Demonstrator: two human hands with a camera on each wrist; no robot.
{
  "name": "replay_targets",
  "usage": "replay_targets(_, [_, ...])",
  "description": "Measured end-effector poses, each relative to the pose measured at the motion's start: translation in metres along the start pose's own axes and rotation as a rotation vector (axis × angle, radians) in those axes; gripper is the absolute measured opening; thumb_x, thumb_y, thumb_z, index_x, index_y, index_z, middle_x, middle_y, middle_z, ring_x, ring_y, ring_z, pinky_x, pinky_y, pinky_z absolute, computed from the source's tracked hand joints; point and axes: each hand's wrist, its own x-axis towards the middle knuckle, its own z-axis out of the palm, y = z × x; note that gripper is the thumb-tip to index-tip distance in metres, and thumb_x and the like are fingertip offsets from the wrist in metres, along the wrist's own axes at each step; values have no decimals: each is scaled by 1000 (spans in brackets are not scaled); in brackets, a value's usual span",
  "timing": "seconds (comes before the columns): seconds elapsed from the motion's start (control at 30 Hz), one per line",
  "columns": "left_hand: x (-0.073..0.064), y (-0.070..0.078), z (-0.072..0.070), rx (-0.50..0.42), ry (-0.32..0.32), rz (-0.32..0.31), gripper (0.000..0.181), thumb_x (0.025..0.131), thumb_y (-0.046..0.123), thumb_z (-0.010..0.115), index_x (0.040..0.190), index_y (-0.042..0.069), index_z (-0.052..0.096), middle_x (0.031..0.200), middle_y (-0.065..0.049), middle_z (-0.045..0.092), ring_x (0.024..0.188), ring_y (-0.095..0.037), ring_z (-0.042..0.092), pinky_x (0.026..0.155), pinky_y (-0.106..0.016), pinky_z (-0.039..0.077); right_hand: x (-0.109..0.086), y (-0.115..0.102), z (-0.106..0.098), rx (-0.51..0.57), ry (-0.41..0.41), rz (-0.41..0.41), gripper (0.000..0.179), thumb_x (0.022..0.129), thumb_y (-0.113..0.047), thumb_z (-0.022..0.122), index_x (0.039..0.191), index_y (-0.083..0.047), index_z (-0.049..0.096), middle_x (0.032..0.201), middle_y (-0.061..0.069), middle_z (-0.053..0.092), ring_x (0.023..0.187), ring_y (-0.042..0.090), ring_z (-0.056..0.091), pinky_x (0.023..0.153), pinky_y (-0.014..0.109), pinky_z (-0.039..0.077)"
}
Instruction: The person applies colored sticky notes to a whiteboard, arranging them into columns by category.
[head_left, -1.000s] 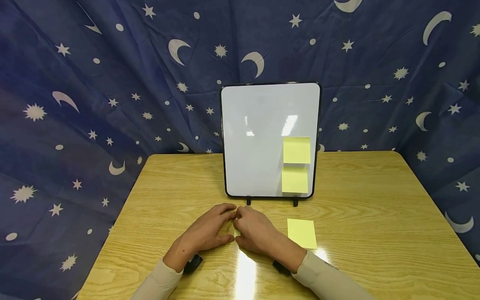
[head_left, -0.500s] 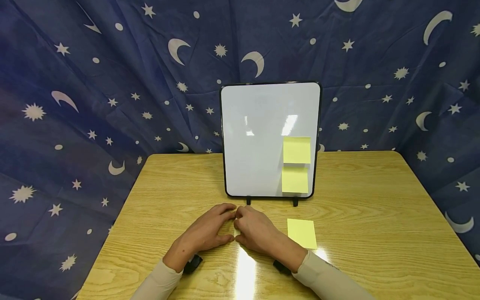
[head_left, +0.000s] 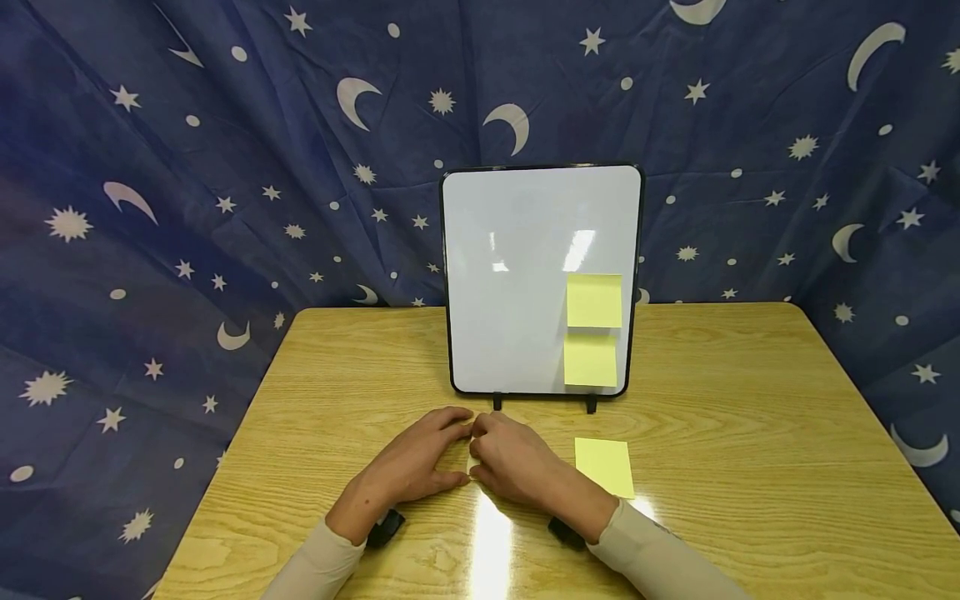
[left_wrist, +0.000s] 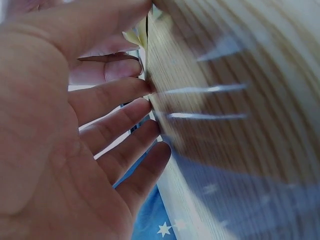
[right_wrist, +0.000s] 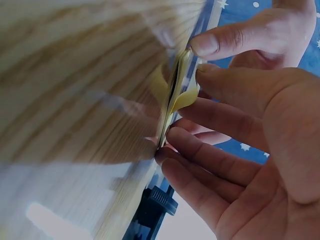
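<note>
Head view: two notes point(head_left: 593, 301) are sitting on the whiteboard point(head_left: 517, 275); we are pinching a third off the pad point(right_wrist: 172, 97) with our right hand point(head_left: 517, 469), left hand point(head_left: 411, 468) steadying.

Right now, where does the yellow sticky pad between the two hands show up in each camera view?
Head: the sticky pad is a pale sliver at lower centre, mostly covered, between the left hand and the right hand.
Left wrist: a thin yellow edge at top centre, beside the fingertips.
Right wrist: seen edge-on at centre, one sheet curling away near the fingers.
Shared landmark: the wooden table.
</note>
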Motion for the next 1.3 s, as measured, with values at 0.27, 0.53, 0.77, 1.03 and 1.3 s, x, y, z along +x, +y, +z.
replay_targets(0.27, [0,-1,1,33,20,24,64,98,35,79,152,10,58,158,-8,49,148,-28,46,118,-46,43,-1,2,0,35,15,-23,17,101,-28,74,93,-15,81,116,5,71,106,21,66,89,32,58])
replay_targets(0.53, [-1,-2,2,44,39,41,58,101,34,74,151,9,59,158,-9,50,148,-28,46,117,-47,43,-3,3,0,57,26,-51,23,104,-36,69,94,-18,80,115,5,71,105,22,65,84,34,59])
replay_targets(0.77, [-1,-2,3,27,37,32,58,99,30,77,150,9,59,157,-9,50,147,-28,46,117,-47,43,-2,2,1,48,45,-44,14,104,-25,70,100,-16,81,114,5,72,105,23,67,86,34,59])
replay_targets(1.03, [0,-2,3,19,24,16,64,97,29,80,152,7,57,159,-9,49,149,-29,44,119,-47,42,-1,1,4,12,97,-18,11,102,-20,72,99,-14,80,113,4,74,105,22,70,85,34,60])
replay_targets(1.3, [1,-3,3,9,27,9,61,96,30,81,149,10,60,160,-8,48,150,-29,44,118,-48,42,1,2,5,-29,127,-5,9,98,-20,77,99,-12,78,105,3,73,97,21,68,78,32,60])
